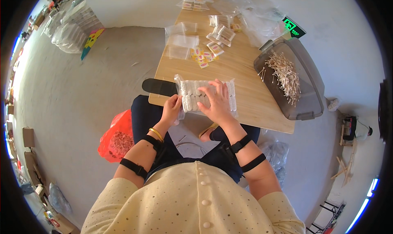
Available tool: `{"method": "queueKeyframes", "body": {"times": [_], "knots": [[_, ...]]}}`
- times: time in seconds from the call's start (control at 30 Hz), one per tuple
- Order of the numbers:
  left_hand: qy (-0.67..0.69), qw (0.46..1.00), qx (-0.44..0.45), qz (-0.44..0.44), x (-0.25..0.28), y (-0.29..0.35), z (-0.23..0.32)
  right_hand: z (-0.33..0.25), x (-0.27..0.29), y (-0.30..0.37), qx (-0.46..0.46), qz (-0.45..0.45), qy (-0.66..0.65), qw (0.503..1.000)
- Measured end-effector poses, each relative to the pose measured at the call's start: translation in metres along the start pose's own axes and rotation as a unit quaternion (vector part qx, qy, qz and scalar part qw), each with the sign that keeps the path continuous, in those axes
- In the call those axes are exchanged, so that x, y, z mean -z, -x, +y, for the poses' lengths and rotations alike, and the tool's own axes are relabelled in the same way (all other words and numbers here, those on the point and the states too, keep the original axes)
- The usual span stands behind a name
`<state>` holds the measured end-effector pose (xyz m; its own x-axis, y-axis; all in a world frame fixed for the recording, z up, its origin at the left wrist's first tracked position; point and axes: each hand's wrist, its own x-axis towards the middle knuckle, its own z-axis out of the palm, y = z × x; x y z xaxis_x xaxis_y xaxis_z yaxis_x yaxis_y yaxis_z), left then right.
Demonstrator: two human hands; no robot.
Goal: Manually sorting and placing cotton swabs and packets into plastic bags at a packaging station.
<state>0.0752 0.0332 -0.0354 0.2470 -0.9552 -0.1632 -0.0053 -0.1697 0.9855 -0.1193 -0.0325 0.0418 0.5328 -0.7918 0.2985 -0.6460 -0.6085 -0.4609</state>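
Note:
A clear plastic bag (190,95) packed with rows of white cotton swab bundles lies at the table's near edge, partly overhanging it. My left hand (172,107) is closed in a pinch on the bag's loose left end. Across the bag's top rests my right hand (217,101), its fingers spread over the bundles and its thumb toward the left. The underside of the bag is hidden. Just left of it, a flat black rounded piece (159,87) sticks out past the table's edge.
On the wooden table (245,99) lie empty clear bags (183,41), small yellow-and-white cards (203,57) and small swab packs (222,34). A grey translucent bin (301,113) at the right holds loose cotton swabs (284,76). A red bag (116,131) stands on the floor at left.

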Motion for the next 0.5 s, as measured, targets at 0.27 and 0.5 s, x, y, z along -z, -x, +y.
{"method": "queueKeyframes", "body": {"times": [0.27, 0.5], "knots": [[0.007, 1.000, 0.011, -0.002, 0.002, 0.000, -0.001, -0.010, -0.004, -0.006, 0.008, -0.012, 0.005, 1.000], [0.008, 0.999, 0.031, -0.007, 0.001, 0.001, 0.003, -0.008, -0.011, -0.005, 0.012, -0.014, 0.027, 0.999]]}}
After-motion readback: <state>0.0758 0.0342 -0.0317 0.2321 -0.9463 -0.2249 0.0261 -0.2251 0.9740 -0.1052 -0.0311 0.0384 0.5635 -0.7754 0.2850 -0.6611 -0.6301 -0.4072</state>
